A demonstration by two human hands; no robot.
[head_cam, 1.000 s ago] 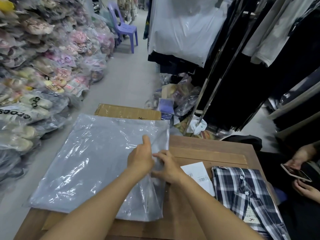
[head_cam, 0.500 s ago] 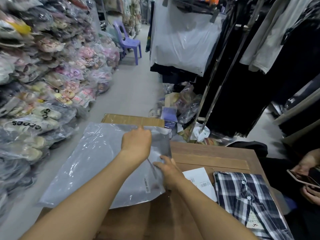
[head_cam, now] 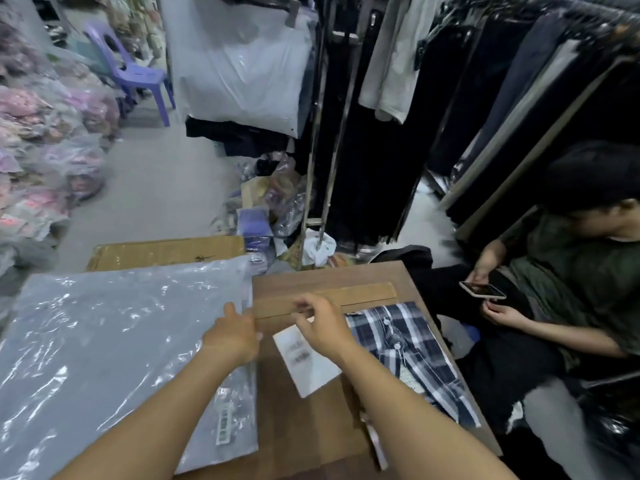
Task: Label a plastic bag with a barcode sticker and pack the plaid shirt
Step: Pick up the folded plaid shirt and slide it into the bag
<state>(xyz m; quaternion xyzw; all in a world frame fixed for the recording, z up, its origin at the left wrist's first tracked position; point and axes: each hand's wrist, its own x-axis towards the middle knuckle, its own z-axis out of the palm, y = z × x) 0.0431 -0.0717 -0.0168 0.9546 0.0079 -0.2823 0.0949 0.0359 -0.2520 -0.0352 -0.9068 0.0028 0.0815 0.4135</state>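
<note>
Dim, even indoor light; motion blur throughout, wide-angle bending at edges, glare on the plastic bag (head_cam: 104, 341).

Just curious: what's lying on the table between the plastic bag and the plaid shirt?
A white sheet of labels, seen in the head view, between the plastic bag and plaid shirt.

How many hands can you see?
4. Left hand on the plastic bag's edge; right hand above the sticker sheet; the seated person's two: one holding a phone, one below it.

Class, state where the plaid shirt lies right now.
The plaid shirt lies flat on the wooden table's right side, beside the white sticker sheet, just right of the right hand.
</note>
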